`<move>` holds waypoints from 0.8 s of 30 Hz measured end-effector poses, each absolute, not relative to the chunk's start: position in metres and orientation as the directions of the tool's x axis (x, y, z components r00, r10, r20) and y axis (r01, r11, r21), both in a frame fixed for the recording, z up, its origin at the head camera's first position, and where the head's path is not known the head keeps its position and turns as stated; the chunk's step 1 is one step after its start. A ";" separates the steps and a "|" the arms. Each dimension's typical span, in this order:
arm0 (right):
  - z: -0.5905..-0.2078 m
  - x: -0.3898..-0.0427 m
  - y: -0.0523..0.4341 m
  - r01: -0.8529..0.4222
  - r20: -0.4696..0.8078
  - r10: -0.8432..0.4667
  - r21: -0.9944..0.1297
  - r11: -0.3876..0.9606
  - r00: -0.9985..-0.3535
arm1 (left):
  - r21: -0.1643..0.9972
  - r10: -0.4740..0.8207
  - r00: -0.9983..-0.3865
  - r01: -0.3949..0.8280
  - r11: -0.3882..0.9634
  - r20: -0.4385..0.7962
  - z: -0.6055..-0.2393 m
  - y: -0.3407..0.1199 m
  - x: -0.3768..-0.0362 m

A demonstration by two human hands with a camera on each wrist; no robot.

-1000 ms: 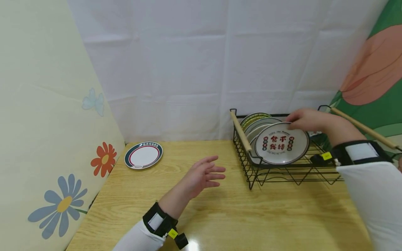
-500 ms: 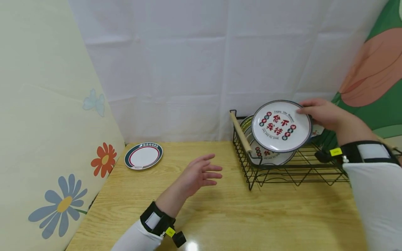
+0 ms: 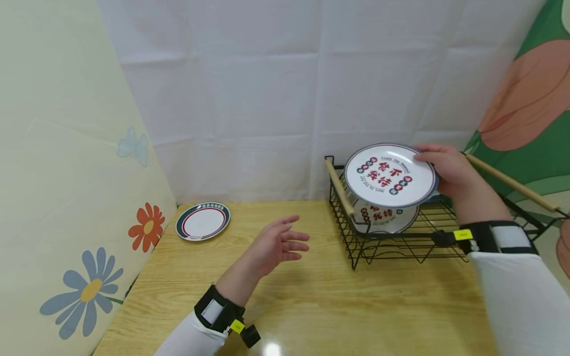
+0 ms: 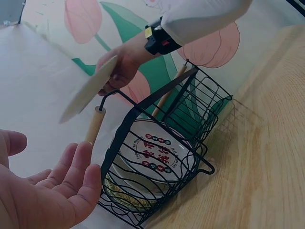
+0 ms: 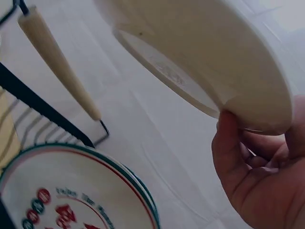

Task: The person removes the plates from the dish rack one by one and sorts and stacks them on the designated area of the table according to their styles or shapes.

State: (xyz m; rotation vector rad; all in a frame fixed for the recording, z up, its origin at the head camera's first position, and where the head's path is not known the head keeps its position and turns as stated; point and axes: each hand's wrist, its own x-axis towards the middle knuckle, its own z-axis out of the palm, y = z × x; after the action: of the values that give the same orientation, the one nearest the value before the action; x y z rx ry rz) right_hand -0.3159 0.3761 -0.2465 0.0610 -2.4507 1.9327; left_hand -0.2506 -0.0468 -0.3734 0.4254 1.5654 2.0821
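My right hand (image 3: 445,168) pinches the right rim of a white plate (image 3: 387,190) with red characters and a blue edge, thumb on top. The plate is tilted above the black wire dish rack (image 3: 409,236); its pale underside (image 5: 205,57) shows in the right wrist view. Under it, a second plate with red characters (image 4: 155,155) leans in the rack, with several other plates behind it. My left hand (image 3: 276,244) hovers left of the rack, fingers spread and relaxed, holding nothing. A white plate with a dark green rim (image 3: 203,221) lies on the table at the far left.
The rack has a wooden handle (image 3: 340,185) at its left end and another wooden handle (image 3: 512,180) at its right. A white cloth (image 3: 249,99) hangs behind the wooden table (image 3: 311,306). A flowered panel (image 3: 89,198) stands along the left edge.
My right hand has lifted the plate up out of the rack, then shifted it slightly left and tilted it flatter, uncovering a similar plate below. My left hand has drifted slightly left.
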 end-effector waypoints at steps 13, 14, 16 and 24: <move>-0.280 -0.281 0.304 -0.078 0.120 -0.155 -0.965 -0.251 -0.981 | 0.960 0.544 -0.839 -0.155 -0.232 -0.004 -0.368 -0.053 -0.249; -0.282 -0.277 0.298 -0.087 0.137 -0.171 -0.959 -0.269 -0.976 | 0.961 0.540 -0.842 -0.150 -0.232 -0.001 -0.368 -0.053 -0.248; -0.285 -0.270 0.285 -0.100 0.166 -0.196 -0.946 -0.309 -0.967 | 0.961 0.534 -0.846 -0.140 -0.239 0.009 -0.366 -0.054 -0.247; -0.295 -0.246 0.247 -0.106 0.203 -0.219 -0.916 -0.386 -0.954 | 0.942 0.507 -0.860 -0.124 -0.313 0.055 -0.353 -0.056 -0.236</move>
State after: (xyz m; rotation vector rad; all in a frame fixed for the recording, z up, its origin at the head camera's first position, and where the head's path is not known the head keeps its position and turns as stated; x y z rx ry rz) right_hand -0.2461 0.2474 -0.2950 0.4718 -1.7767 2.6323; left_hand -0.2359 -0.0559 -0.3532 0.4856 1.5411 2.2126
